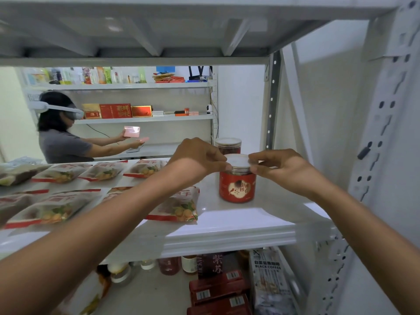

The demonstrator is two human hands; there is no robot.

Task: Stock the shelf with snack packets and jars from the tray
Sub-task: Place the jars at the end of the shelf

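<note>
Left hand (pixel 197 160): fingers curled, pinching the left edge of the lid on the round red-labelled jar with the flat white lid (pixel 237 187).
Right hand (pixel 279 169): same deal from the other side, thumb and fingertips nipping the lid's right edge.
Jar spot: standing upright on the white metal shelf board (pixel 238 221), toward the right end, base looks to be down on the surface.
Neighbour: a second red jar with a white lid (pixel 228 146) sits just behind it, near but apart as far as the view shows.
Packets: clear-and-red snack packets with fruit print (pixel 179 205) lie flat in rows to the left; the closest one is just beside the jar.
Tray: not in view.
What could go wrong: both grips are only on the lid, so if it's loose, a lift could pop it off and drop the jar. A push backward could knock the rear jar, and a slide left would catch the packet's corner and tip it.
</note>
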